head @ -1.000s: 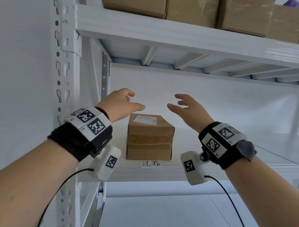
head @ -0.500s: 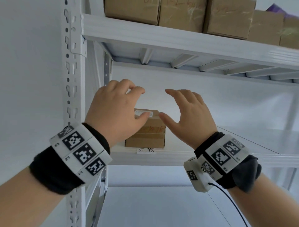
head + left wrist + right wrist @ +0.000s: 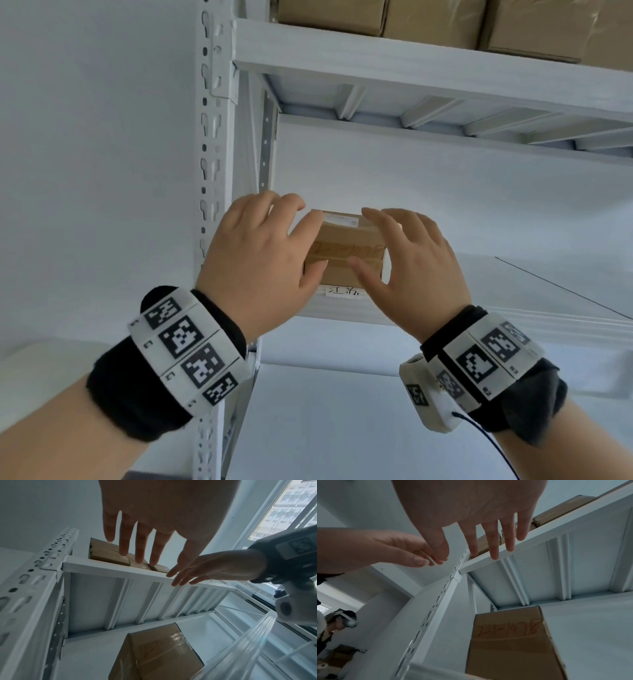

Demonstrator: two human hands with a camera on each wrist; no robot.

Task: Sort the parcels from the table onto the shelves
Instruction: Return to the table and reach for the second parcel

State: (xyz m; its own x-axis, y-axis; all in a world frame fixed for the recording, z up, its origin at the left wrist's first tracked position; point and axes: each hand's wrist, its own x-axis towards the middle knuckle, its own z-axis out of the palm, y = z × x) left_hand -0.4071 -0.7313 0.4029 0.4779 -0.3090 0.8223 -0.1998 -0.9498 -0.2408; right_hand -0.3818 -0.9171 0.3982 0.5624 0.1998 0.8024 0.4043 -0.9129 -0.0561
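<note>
A brown cardboard parcel [image 3: 349,246] with red handwriting and a white label stands on the white middle shelf [image 3: 342,310], at its left end. My left hand [image 3: 260,246] and right hand [image 3: 411,260] hover in front of it, one at each side, with fingers straight and spread. Neither holds anything. In the left wrist view my left hand [image 3: 137,540] is well clear of the parcel [image 3: 157,655]. The right wrist view likewise shows a gap between my right hand [image 3: 488,534] and the parcel [image 3: 508,642].
Several cardboard boxes [image 3: 428,17] fill the upper shelf above its white beam [image 3: 411,65]. A perforated upright post [image 3: 212,171] stands just left of my left hand. The middle shelf runs on to the right. A person with a headset [image 3: 339,622] is at the lower left.
Both hands have drawn back from the shelf toward me and closer together, now covering the parcel's sides in the head view. The parcel has stayed in place on the shelf.
</note>
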